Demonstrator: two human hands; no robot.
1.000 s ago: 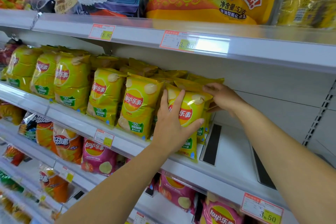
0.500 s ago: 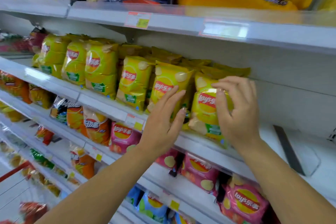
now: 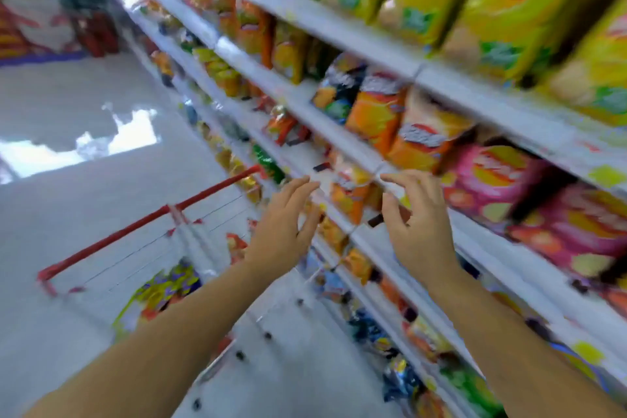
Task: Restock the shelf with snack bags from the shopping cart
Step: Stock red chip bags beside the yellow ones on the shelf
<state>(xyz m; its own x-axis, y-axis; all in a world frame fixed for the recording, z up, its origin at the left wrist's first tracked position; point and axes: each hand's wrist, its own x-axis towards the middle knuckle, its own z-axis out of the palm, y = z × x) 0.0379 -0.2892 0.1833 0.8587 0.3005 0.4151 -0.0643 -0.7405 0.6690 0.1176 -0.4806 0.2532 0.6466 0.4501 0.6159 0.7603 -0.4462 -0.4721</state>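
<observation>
— Where's the next bag?
— In the cart point(image 3: 135, 226); a yellow-and-purple bag point(image 3: 159, 295) lies low in the basket, below and to the left of both hands (too blurred to say which way its long axis runs).
— Which hand is nearer?
— The left hand point(image 3: 283, 227), I'd say; it hangs on the cart's side, while the right hand point(image 3: 419, 231) is out in front of the shelf point(image 3: 373, 54), further from the basket.
— Holding anything?
— Nothing; the fingers of both are apart and loosely bent, thumbs clear of them, and neither hand touches a thing.
— So the reach goes down and left?
— I'd judge so; over the cart's red bar and down into the wire basket, left hand leading.
— And around it?
— White ledges in tiers run away on the right; yellow bags point(image 3: 509, 10) on top, orange bags point(image 3: 376, 112) beneath, pink bags point(image 3: 492, 180) lower again; a pale glossy floor point(image 3: 68, 95) on the left, bright with glare.
</observation>
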